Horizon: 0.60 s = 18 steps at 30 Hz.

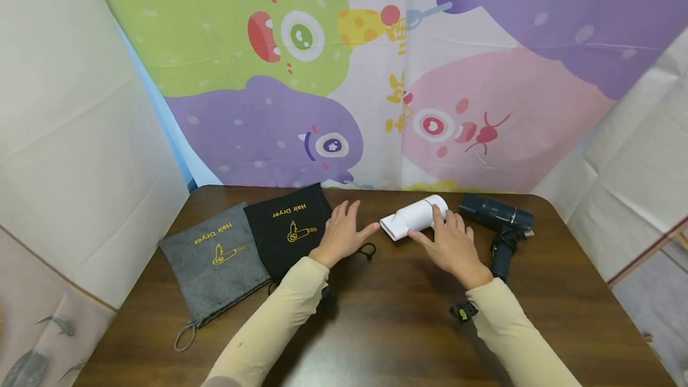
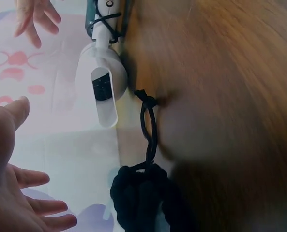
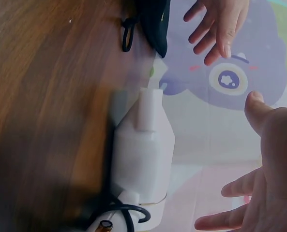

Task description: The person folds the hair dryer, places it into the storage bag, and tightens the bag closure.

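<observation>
A white hair dryer [image 1: 409, 218] lies on the table with its flat nozzle toward the left. My right hand [image 1: 454, 246] hovers over its rear end, fingers spread; in the right wrist view that hand stands apart from the dryer body [image 3: 143, 154]. My left hand [image 1: 343, 236] is held in the air beside the right edge of a black drawstring pouch [image 1: 287, 237], fingers extended and holding nothing. The pouch's cord loop [image 2: 150, 123] points toward the white dryer in the left wrist view. The white dryer's handle is mostly hidden by my right hand in the head view.
A grey drawstring pouch [image 1: 215, 273] lies at the left, partly under the black one. To the right rests a dark hair dryer [image 1: 491, 212], its cord [image 1: 507, 240] bundled at the handle. A cartoon-printed cloth [image 1: 376, 154] hangs behind the wooden table [image 1: 387, 327].
</observation>
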### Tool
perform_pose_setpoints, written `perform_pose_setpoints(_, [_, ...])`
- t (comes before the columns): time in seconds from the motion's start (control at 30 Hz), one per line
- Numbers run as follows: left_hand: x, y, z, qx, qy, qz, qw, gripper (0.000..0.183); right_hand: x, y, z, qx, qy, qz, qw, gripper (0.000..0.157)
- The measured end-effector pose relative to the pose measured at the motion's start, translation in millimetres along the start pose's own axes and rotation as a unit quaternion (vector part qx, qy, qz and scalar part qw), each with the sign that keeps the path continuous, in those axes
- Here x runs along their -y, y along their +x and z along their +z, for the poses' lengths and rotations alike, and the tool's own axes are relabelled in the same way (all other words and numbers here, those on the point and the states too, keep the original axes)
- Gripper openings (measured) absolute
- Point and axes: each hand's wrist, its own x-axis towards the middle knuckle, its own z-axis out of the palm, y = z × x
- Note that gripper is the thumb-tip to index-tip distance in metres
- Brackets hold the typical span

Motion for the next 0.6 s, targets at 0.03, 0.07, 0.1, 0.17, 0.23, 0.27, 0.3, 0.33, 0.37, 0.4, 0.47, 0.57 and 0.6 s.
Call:
perform_pose_setpoints(0.03, [-0.5,1.0,0.8,0.001,-0.004,-0.001,1.0,0.077,-1.0,-0.1,-0.3,0.0,0.001,0.002,1.0,0.092])
perform_pose_setpoints(0.07, [-1.0,2.1,1.7,0.003,-0.007,-0.002,1.0,0.077,-2.2,-0.2,-0.3,0.001,0.002,0.003,1.0,0.092])
perform_pose_setpoints(0.1, [-1.4,3.1,2.6,0.003,-0.012,-0.003,0.9999,0.076,-3.7,-0.1,-0.4,0.002,0.005,0.006,1.0,0.092])
perform_pose_setpoints(0.17, [-2.4,4.9,4.5,0.007,-0.017,-0.006,0.9998,0.076,-6.4,-0.1,-0.2,0.004,0.006,0.006,1.0,0.092])
perform_pose_setpoints(0.23, [-3.5,6.8,6.2,0.008,-0.024,-0.006,0.9997,0.075,-9.2,-0.1,-0.1,0.004,0.007,0.007,1.0,0.092])
perform_pose_setpoints(0.27, [-3.9,7.7,6.9,0.008,-0.026,-0.006,0.9996,0.075,-10.6,0.1,-0.2,0.005,0.008,0.007,1.0,0.093])
perform_pose_setpoints(0.3, [-4.6,9.0,8.2,0.01,-0.026,-0.007,0.9996,0.075,-12.4,0.0,-0.6,0.004,0.008,0.008,1.0,0.093])
perform_pose_setpoints(0.33, [-5.6,10.0,9.1,0.011,-0.027,-0.008,0.9996,0.076,-14.5,0.1,-0.8,0.003,0.008,0.009,1.0,0.094])
perform_pose_setpoints(0.37, [-6.4,11.1,10.0,0.014,-0.025,-0.009,0.9995,0.076,-16.3,-0.1,-1.3,0.002,0.01,0.011,1.0,0.094])
perform_pose_setpoints(0.4, [-6.9,12.2,10.8,0.015,-0.027,-0.009,0.9995,0.076,-18.2,-0.4,-1.9,0.001,0.011,0.014,1.0,0.095])
perform_pose_setpoints(0.47, [-7.5,14.2,13.4,0.019,-0.026,-0.013,0.9994,0.076,-21.7,-0.8,-2.9,0.002,0.011,0.021,1.0,0.096])
perform_pose_setpoints(0.57, [-7.7,16.3,18.8,0.022,-0.029,-0.014,0.9992,0.076,-26.3,-2.2,-4.3,0.006,0.014,0.033,0.999,0.098])
perform_pose_setpoints(0.6, [-7.7,16.8,21.0,0.023,-0.03,-0.013,0.9992,0.076,-27.8,-2.7,-4.5,0.008,0.013,0.036,0.999,0.098])
